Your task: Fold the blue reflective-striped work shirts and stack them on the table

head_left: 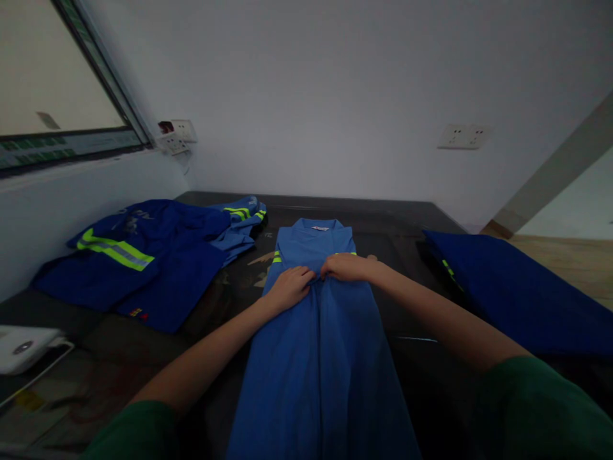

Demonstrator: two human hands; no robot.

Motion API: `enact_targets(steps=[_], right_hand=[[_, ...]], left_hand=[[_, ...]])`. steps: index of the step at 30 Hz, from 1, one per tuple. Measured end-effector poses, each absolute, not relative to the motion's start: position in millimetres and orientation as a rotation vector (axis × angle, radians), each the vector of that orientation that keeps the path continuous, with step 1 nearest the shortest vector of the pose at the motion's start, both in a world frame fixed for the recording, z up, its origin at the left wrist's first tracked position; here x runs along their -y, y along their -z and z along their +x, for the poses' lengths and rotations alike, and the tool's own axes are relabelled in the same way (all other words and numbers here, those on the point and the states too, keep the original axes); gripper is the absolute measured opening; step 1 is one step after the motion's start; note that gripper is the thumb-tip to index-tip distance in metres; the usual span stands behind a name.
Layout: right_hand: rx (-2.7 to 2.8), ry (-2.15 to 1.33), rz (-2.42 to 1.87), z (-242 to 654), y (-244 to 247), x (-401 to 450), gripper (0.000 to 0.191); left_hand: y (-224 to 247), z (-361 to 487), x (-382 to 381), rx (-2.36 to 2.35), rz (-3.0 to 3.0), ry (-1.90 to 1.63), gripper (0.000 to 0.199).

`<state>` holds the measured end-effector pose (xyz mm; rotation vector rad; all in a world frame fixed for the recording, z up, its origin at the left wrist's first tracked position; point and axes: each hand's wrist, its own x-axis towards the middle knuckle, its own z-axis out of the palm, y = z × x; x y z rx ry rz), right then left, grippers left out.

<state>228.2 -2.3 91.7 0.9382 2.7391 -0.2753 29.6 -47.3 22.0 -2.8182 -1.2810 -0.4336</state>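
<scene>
A long blue work garment (320,364) lies lengthwise on the dark table, running from its collar at the far end down to the near edge of the view. Yellow-green strips show at both of its sides near the upper part. My left hand (293,285) is closed on the cloth just left of the middle seam, its fingertips pinching a fold. Close beside it, my right hand (345,267) also pinches the cloth, its fingers curled under and partly hidden. Both hands are at about chest height of the garment.
Dark blue clothing (177,262) with reflective bands is heaped at the left, over a lighter blue piece (237,233). A dark blue folded garment (517,287) lies at the right. A white device (29,348) with a cable sits near left. The wall bears sockets (463,136).
</scene>
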Motion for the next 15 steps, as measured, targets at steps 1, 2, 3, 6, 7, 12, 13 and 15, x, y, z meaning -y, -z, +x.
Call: enact_targets(steps=[1,2,3,6,7,12,13,15], right_hand=[[-2.758,0.276,0.93,229,-90,1,0.033],[-2.782,0.281,0.925,231,-89,1,0.031],[-2.809,0.292,0.919,232,-89,0,0.029],[-2.912,0.35,0.923,235,-87,0,0.023],[-2.948,0.378,0.927,236,-85,0,0.021],[-3.119,0.598,1.021,239,-56,-5,0.019],[-3.138,0.655,1.059,239,-48,-6,0.021],[-3.16,0.735,1.129,239,-33,-8,0.02]], left_hand=[[-23,30,48,1.304,-2.832,0.452,0.02],[-24,31,49,1.331,-2.841,0.476,0.018],[-24,31,51,1.364,-2.843,0.509,0.017],[-23,33,53,1.472,-2.84,0.605,0.013],[-22,33,54,1.5,-2.843,0.628,0.012],[-20,36,56,1.452,-2.907,0.634,0.007],[-20,36,57,1.421,-2.913,0.619,0.007],[-21,35,57,1.352,-2.917,0.598,0.007]])
